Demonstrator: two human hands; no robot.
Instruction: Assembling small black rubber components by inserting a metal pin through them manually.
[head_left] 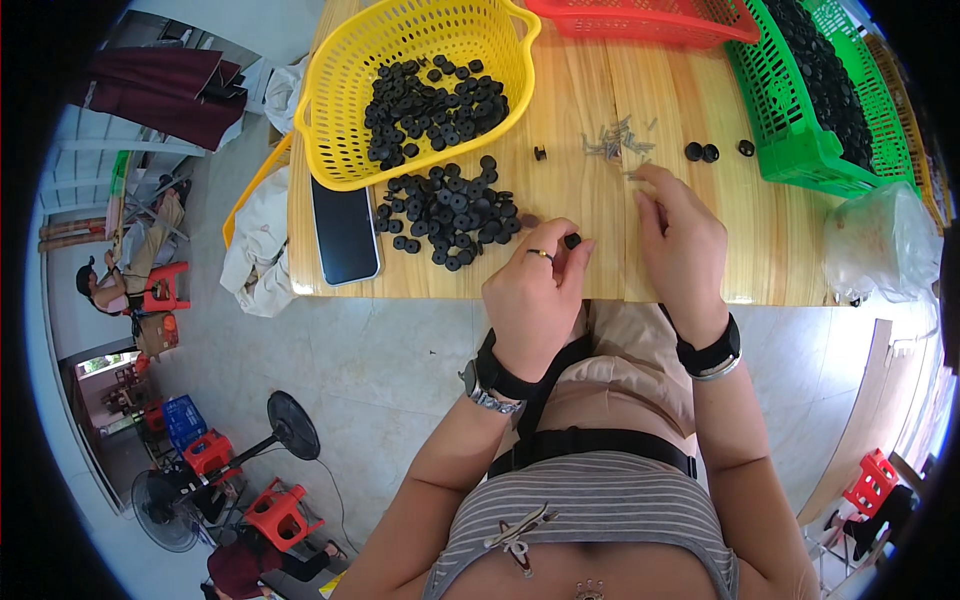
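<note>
Pinching a small black piece point(572, 241) in the left grip point(533, 293); holding the nearer right grip point(690, 238) part-closed just short of grey pins point(612, 146) lying at mixed angles on the bench point(572, 88), not showing whether gripping one.

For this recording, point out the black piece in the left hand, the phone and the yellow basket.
Held black piece point(572, 241): head view, middle of its visible surface.
Phone point(347, 237): head view, middle of its dark screen.
Yellow basket point(336, 112): head view, its left wall.

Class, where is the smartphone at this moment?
In the head view, the smartphone lies near the left edge of the wooden table, just below the yellow basket, left of the black discs.
</note>
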